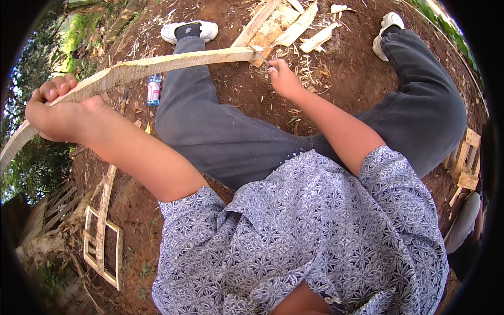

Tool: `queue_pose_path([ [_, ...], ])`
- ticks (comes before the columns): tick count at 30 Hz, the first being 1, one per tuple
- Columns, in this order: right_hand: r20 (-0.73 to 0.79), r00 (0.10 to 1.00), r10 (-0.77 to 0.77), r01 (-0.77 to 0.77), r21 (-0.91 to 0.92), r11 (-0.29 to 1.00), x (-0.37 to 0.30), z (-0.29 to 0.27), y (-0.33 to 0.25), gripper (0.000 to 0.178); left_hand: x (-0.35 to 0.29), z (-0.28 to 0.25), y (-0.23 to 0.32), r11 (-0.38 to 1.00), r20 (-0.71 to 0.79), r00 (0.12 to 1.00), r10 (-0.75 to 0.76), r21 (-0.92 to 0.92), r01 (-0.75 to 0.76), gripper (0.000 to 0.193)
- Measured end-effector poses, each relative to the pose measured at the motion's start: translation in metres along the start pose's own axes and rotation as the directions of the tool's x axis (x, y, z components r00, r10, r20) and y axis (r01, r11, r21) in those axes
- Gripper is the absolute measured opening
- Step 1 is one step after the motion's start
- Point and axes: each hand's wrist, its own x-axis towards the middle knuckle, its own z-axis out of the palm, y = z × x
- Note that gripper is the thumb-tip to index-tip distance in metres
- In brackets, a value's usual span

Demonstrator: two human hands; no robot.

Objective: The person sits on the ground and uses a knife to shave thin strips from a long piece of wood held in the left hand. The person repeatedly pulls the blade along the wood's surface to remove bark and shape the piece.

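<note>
A long pale wooden strip [157, 64] runs from the left edge of the head view across to the upper middle. My left hand [68, 114] is closed around its left part, holding it raised. Near the strip's far end, my right hand [285, 79] is closed on a thin, dark, blade-like tool [261, 56]. The tool's tip meets or crosses the end of the strip; its handle is hidden in my fist. Just beyond that end lies a flat wooden board [256, 25] on the soil, partly behind the strip.
Split wood pieces [318, 38] and shavings litter the brown soil between my outstretched legs. A bottle [153, 89] stands or lies beside my left leg. Wooden frames [119, 257] are at the lower left, and more joined wood [466, 157] is at the right, near another person's limb [464, 223].
</note>
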Motion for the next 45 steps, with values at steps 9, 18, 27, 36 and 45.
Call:
queue_pose_path([
  [9, 0.113, 0.886, -0.449, 0.404, 0.288, 0.868, -0.080, -0.030, -0.134, 0.035, -0.005, 0.003, 0.001, 0.998, -0.028, 0.998, 0.062, 0.033, -0.061, 0.010],
  [18, 0.076, 0.897, -0.436, 0.375, 0.394, 0.839, -0.090, -0.028, -0.145, 0.033, -0.006, 0.004, 0.000, 0.996, -0.072, 0.994, 0.083, 0.030, -0.081, 0.011],
  [27, 0.004, 0.918, -0.396, 0.370, 0.347, 0.861, -0.096, -0.021, -0.142, 0.034, -0.015, 0.018, 0.003, 0.992, -0.104, 0.988, 0.111, 0.064, -0.105, 0.008],
  [36, -0.048, 0.978, -0.204, 0.210, 0.269, 0.940, -0.079, -0.006, -0.112, 0.032, -0.026, 0.026, 0.007, 0.992, -0.071, 0.990, 0.119, 0.047, -0.116, 0.009],
  [45, 0.035, 0.981, -0.192, 0.191, 0.040, 0.981, -0.039, -0.021, -0.076, 0.035, -0.021, 0.045, 0.008, 0.990, -0.060, 0.990, 0.130, 0.068, -0.126, 0.008],
])
